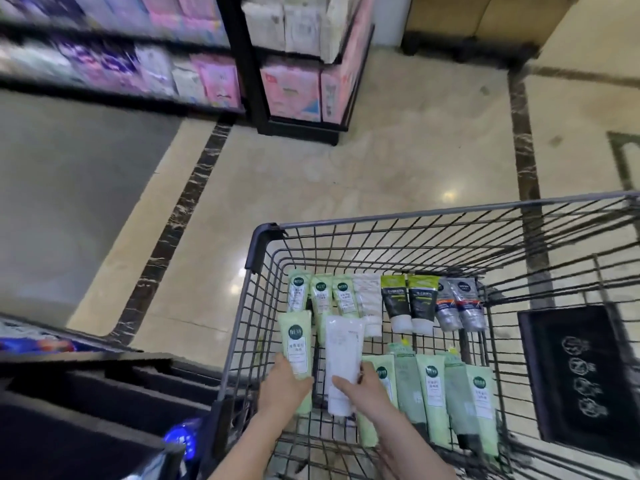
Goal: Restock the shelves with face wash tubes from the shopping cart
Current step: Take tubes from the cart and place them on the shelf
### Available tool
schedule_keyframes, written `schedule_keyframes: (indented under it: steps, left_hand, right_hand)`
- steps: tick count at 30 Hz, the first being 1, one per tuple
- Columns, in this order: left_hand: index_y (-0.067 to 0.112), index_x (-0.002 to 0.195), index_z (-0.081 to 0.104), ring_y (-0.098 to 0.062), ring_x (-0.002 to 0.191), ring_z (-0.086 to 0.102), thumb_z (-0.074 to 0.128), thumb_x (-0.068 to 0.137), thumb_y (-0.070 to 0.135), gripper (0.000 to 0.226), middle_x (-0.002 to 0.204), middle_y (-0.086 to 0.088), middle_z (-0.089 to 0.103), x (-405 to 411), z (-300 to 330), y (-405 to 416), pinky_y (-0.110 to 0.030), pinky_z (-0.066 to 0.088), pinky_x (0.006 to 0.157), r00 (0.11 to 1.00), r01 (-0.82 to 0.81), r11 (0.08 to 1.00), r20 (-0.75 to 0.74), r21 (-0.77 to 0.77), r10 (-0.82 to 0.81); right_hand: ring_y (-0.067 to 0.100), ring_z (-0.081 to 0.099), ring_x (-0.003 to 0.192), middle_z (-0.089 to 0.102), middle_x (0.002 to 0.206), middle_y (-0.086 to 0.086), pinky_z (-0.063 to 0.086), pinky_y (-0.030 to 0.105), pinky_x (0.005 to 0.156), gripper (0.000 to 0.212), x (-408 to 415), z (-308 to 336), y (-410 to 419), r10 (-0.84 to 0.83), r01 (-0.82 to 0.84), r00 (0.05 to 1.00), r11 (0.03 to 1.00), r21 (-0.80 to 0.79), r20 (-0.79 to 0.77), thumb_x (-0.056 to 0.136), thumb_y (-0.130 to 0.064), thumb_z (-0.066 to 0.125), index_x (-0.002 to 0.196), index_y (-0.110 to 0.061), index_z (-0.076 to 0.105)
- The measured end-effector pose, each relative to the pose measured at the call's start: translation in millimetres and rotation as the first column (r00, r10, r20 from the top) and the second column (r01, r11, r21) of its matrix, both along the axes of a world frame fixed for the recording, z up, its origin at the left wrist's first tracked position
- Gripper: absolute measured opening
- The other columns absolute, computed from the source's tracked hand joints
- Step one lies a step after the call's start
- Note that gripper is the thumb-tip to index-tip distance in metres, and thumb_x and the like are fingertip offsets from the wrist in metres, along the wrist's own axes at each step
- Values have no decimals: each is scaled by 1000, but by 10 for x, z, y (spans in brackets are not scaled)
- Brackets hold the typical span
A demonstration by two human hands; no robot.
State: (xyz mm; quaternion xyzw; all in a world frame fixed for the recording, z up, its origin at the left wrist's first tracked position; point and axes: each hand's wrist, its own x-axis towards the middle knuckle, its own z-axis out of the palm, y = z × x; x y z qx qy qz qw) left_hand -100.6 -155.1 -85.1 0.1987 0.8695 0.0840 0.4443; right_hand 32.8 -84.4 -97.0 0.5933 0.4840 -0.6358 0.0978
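Both of my hands are inside the wire shopping cart [268, 233]. My left hand [285, 386] grips a light green face wash tube [296, 344] at its lower half. My right hand [367, 389] holds a white face wash tube [343, 351], fingers wrapped around its lower part. Along the cart's far side lies a row of tubes: three light green [322, 294], one white [369, 299], two black-and-green [408, 303] and two grey [459, 304]. Several green tubes [433, 393] lie near me at the right.
Black shelving with pink and purple packs [214, 81] stands at the upper left, with an end unit [301, 88] beside it. A dark shelf edge [104, 375] is close at my lower left. The cart's black child-seat flap [585, 375] is at the right. Glossy beige floor lies between.
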Motion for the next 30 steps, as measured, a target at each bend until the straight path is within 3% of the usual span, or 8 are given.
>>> schedule_keyframes:
  steps: [3, 8, 11, 13, 19, 22, 25, 30]
  left_hand:
    - [10, 119, 33, -25, 93, 65, 66, 82, 27, 52, 111, -9, 63, 29, 369, 71, -31, 54, 73, 993, -77, 984, -74, 162, 90]
    - [15, 124, 36, -15, 79, 63, 66, 82, 25, 53, 105, 0, 64, 187, 1030, 72, -22, 52, 59, 959, -211, 869, -75, 447, 272]
    - [29, 120, 36, -14, 83, 63, 69, 80, 26, 52, 103, 3, 64, 409, 1456, -34, -27, 53, 67, 913, -294, 731, -46, 616, 406]
    - [32, 114, 35, -9, 81, 62, 72, 78, 25, 52, 99, 6, 62, 581, 1731, -141, -21, 52, 63, 875, -331, 631, -23, 701, 484]
    - [37, 120, 38, -9, 88, 62, 74, 77, 29, 57, 101, 7, 63, 1083, 2389, -596, -30, 52, 76, 764, -351, 390, 19, 851, 645]
    - [35, 126, 40, -14, 92, 61, 75, 76, 26, 62, 105, 6, 63, 1283, 2631, -888, -34, 51, 84, 691, -340, 290, 28, 894, 722]
    - [30, 128, 41, -16, 94, 61, 74, 76, 21, 62, 108, 1, 64, 1459, 2765, -1228, -35, 50, 85, 621, -349, 191, 74, 917, 780]
    - [25, 112, 41, -12, 93, 58, 74, 77, 21, 48, 106, 4, 59, 1705, 2889, -1889, -21, 44, 72, 500, -369, 95, 112, 924, 859]
  right_hand:
    - [19, 55, 106, 51, 133, 6, 45, 27, 88, 65, -9, 397, 69, -41, 52, 993, 994, 101, -107, 86, -25, 66, 139, -14, 31]
    - [13, 59, 82, 54, 118, 5, 45, 15, 55, 57, 74, 1048, 153, -47, 118, 954, 967, 226, -298, 86, -22, 66, 132, -16, 34]
    - [18, 59, 85, 52, 120, 7, 46, 19, 55, 61, 185, 1414, 129, -17, 152, 911, 942, 298, -411, 85, -19, 67, 134, -15, 32]
    - [11, 57, 78, 52, 118, 6, 45, 20, 55, 57, 262, 1673, 78, 24, 156, 873, 933, 325, -487, 85, -17, 66, 132, -15, 33]
    - [26, 60, 100, 53, 125, 11, 48, 29, 74, 60, 495, 2288, -207, 129, 148, 733, 928, 342, -668, 85, -17, 66, 135, -19, 32]
    - [24, 60, 95, 55, 120, 11, 49, 34, 80, 52, 617, 2562, -437, 222, 97, 677, 918, 384, -702, 85, -14, 66, 126, -21, 35]
    - [23, 61, 96, 55, 116, 6, 51, 38, 86, 60, 722, 2719, -734, 317, 9, 627, 910, 414, -711, 84, -17, 66, 135, -16, 35]
    - [15, 58, 93, 56, 109, 2, 47, 22, 67, 37, 819, 2893, -1338, 436, -137, 563, 887, 442, -702, 88, -22, 63, 119, -22, 43]
